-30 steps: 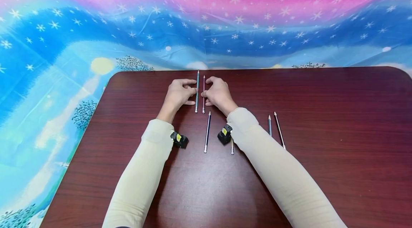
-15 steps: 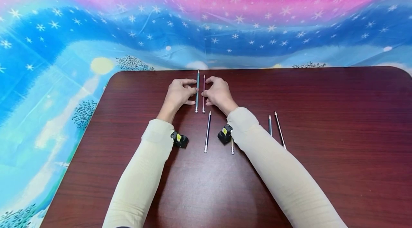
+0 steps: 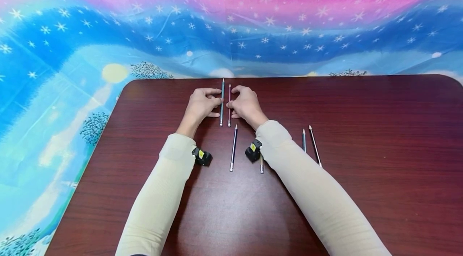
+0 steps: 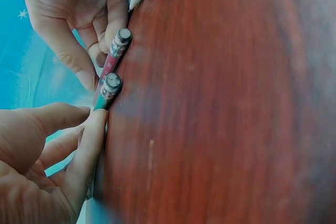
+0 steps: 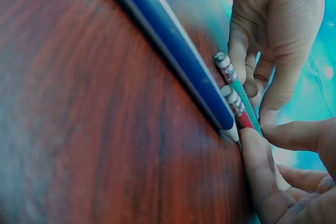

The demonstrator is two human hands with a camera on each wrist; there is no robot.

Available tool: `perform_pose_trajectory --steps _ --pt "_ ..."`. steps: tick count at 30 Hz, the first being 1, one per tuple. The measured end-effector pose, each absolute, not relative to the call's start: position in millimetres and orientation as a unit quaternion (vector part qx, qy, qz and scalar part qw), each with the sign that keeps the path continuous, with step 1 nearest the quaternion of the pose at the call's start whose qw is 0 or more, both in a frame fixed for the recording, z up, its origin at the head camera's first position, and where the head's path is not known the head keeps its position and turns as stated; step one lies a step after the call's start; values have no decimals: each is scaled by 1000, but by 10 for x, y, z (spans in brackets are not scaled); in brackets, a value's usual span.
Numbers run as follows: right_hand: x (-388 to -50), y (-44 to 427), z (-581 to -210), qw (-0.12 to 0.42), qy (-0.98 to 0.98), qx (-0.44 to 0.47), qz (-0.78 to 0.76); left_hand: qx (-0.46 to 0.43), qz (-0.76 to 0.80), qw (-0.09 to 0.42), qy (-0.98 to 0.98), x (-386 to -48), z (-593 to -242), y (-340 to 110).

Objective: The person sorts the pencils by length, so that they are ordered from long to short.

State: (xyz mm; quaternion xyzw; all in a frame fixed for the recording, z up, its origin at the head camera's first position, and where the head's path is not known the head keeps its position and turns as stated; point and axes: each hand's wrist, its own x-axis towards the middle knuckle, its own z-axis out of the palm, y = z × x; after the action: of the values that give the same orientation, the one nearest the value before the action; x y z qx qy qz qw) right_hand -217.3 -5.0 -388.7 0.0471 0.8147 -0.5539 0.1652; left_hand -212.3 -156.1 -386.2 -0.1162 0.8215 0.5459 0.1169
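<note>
Two pencils lie side by side near the table's far edge, tips pointing away and eraser ends toward me: a green pencil (image 3: 222, 105) and a shorter-looking red pencil (image 3: 229, 107). A narrow gap separates them. My left hand (image 3: 202, 105) touches the green pencil's outer side with spread fingertips; in the left wrist view its eraser end (image 4: 112, 83) shows past the fingers. From the other side, my right hand (image 3: 246, 105) touches the red pencil, its thumb at the shaft's middle. The red pencil's eraser (image 5: 229, 94) shows in the right wrist view.
Closer to me lies a dark blue pencil (image 3: 234, 147). Another pencil (image 3: 262, 165) is partly hidden under the right wrist. Right of that forearm lie a grey-blue pencil (image 3: 304, 141) and a black pencil (image 3: 314, 145), partly covered by the sleeve. A snowflake-patterned cloth (image 3: 264, 19) hangs behind the table (image 3: 380, 159).
</note>
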Motion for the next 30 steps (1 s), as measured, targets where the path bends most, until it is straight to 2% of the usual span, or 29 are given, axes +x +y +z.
perform_pose_trajectory --steps 18,30 --pt "-2088 139 -3790 191 790 40 -581 -106 544 124 823 -2081 -3882 -1610" --pt "-1802 388 -3607 171 814 -4 -555 -86 530 149 830 -1711 -3817 -1840"
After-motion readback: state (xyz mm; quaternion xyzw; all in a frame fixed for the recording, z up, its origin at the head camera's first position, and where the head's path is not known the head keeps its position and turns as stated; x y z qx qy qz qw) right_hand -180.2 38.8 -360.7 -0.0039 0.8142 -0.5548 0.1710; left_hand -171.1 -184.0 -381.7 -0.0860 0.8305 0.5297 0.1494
